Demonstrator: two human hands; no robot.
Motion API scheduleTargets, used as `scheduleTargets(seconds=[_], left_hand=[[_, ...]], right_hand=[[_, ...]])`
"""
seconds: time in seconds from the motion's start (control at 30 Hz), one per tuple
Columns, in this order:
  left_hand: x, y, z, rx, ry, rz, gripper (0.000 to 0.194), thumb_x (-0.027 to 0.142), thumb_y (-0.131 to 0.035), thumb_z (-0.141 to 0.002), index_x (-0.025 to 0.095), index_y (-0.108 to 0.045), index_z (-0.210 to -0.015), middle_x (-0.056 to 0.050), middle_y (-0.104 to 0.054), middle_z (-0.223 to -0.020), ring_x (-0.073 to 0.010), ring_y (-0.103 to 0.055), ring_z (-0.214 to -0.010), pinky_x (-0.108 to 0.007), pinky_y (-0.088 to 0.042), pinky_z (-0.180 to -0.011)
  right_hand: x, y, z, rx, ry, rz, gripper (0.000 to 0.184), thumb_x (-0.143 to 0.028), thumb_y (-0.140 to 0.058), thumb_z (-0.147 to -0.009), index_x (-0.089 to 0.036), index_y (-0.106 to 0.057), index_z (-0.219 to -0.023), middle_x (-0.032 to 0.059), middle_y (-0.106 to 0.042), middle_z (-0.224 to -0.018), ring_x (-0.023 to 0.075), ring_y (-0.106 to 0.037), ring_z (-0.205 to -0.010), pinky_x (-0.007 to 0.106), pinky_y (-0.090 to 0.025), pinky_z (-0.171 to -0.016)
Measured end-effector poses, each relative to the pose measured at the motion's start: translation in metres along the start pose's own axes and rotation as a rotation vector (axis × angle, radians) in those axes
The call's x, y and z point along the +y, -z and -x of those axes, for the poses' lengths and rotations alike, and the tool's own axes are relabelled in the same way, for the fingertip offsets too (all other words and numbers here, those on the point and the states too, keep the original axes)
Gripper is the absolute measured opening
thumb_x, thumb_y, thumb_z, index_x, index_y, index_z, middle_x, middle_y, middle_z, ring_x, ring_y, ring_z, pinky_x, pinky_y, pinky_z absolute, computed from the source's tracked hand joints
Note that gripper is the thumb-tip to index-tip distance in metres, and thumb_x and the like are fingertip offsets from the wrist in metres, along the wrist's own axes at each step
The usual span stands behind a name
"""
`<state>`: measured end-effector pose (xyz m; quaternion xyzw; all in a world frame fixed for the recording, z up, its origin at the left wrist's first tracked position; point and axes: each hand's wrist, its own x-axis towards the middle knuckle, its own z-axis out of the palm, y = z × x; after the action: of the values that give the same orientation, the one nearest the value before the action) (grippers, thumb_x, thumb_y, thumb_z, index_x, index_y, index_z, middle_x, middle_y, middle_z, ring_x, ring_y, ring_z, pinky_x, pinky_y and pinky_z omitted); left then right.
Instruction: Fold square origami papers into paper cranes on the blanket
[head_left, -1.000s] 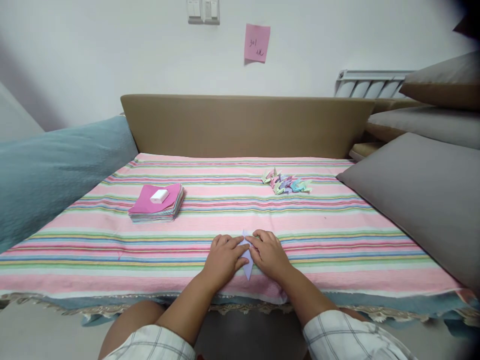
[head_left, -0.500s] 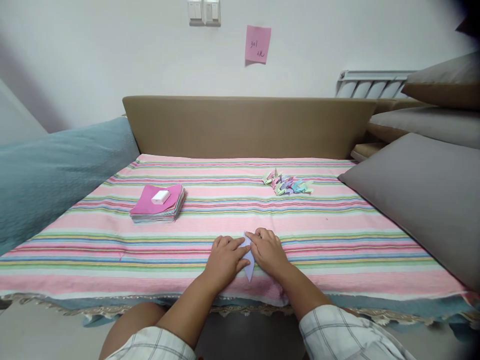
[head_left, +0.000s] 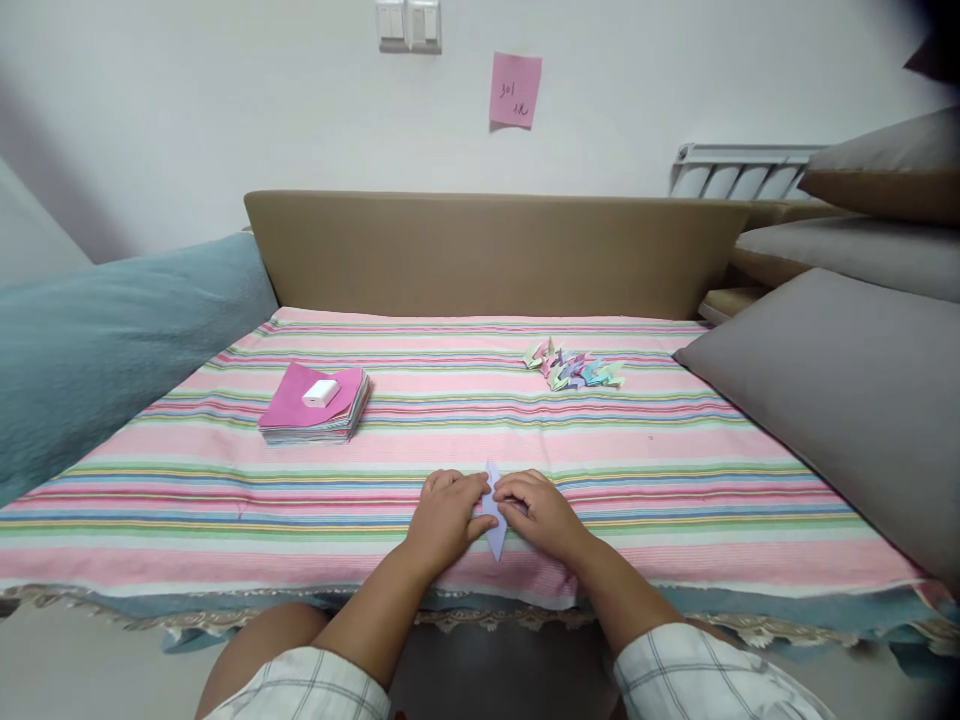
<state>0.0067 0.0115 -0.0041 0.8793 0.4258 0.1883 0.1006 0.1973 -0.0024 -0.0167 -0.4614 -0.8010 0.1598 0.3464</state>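
A narrow, pale purple piece of folded origami paper (head_left: 493, 532) lies on the striped cloth before me, its pointed ends facing away from and toward me. At its left edge, my left hand (head_left: 445, 517) holds it down with bent fingers and thumb. My right hand (head_left: 543, 517) grips the right edge, fingers curled and thumb close beneath them. The fingertips cover parts of both long edges. Farther off to the right, a cluster of small folded paper pieces (head_left: 574, 370) in pastel colours rests on the cloth.
To the left sits a stack of paper sheets (head_left: 311, 433) with a pink sheet on top and a small white block (head_left: 321, 393) on it. Grey cushions (head_left: 832, 380) line the right side, a blue padded armrest (head_left: 127, 350) the left. A brown backrest (head_left: 495, 255) stands behind.
My right hand has drawn back slightly from the paper's far tip, and its fingers now sit along the right edge. More of the paper's upper part shows; my left hand has barely moved.
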Motion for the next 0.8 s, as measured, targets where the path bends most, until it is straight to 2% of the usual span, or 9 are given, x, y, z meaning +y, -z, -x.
scheduleTargets(seconds=[0.1,0.2,0.3,0.5,0.8], left_hand=[[-0.001,0.003,0.000,-0.009,-0.007,0.034,0.025,0.030,-0.064,-0.078,0.025,-0.062,-0.103,-0.004,-0.060,-0.122,-0.0211,-0.051,-0.101,-0.042,-0.035,-0.093],[-0.003,0.003,0.002,0.040,-0.053,0.029,0.017,0.025,-0.056,-0.083,0.026,-0.066,-0.096,-0.004,-0.060,-0.122,-0.0207,-0.052,-0.101,-0.041,-0.036,-0.092],[-0.004,0.002,0.004,0.084,-0.118,0.031,0.019,0.023,-0.053,-0.084,0.025,-0.068,-0.096,-0.005,-0.064,-0.114,-0.0207,-0.052,-0.099,-0.040,-0.038,-0.091],[-0.005,0.009,0.006,0.007,-0.135,0.092,0.034,0.020,-0.061,-0.072,0.026,-0.065,-0.105,-0.003,-0.063,-0.115,-0.0216,-0.052,-0.102,-0.039,-0.037,-0.094],[-0.008,0.014,0.003,-0.042,-0.103,0.141,0.035,0.029,-0.067,-0.068,0.027,-0.066,-0.103,-0.003,-0.063,-0.116,-0.0216,-0.054,-0.104,-0.039,-0.035,-0.096]], right_hand=[[0.000,0.000,0.004,-0.036,0.051,0.032,0.013,-0.017,-0.056,-0.080,-0.022,-0.065,-0.087,0.0036,-0.067,-0.100,0.0165,-0.058,-0.093,0.034,-0.042,-0.085],[0.001,0.001,0.007,-0.033,0.086,0.053,0.016,-0.015,-0.053,-0.081,-0.022,-0.066,-0.088,0.0053,-0.066,-0.104,0.0185,-0.056,-0.095,0.036,-0.042,-0.086],[0.001,0.003,0.009,-0.019,0.115,0.079,0.021,-0.013,-0.052,-0.079,-0.021,-0.067,-0.091,0.0059,-0.065,-0.104,0.0197,-0.054,-0.097,0.037,-0.042,-0.087],[0.000,0.009,0.011,-0.101,0.118,0.062,0.030,-0.015,-0.055,-0.076,-0.021,-0.063,-0.104,0.0052,-0.064,-0.107,0.0200,-0.054,-0.099,0.037,-0.041,-0.090],[0.005,0.011,0.010,-0.105,0.115,0.023,0.019,-0.021,-0.052,-0.085,-0.022,-0.063,-0.101,0.0033,-0.067,-0.105,0.0171,-0.057,-0.098,0.034,-0.041,-0.088]])
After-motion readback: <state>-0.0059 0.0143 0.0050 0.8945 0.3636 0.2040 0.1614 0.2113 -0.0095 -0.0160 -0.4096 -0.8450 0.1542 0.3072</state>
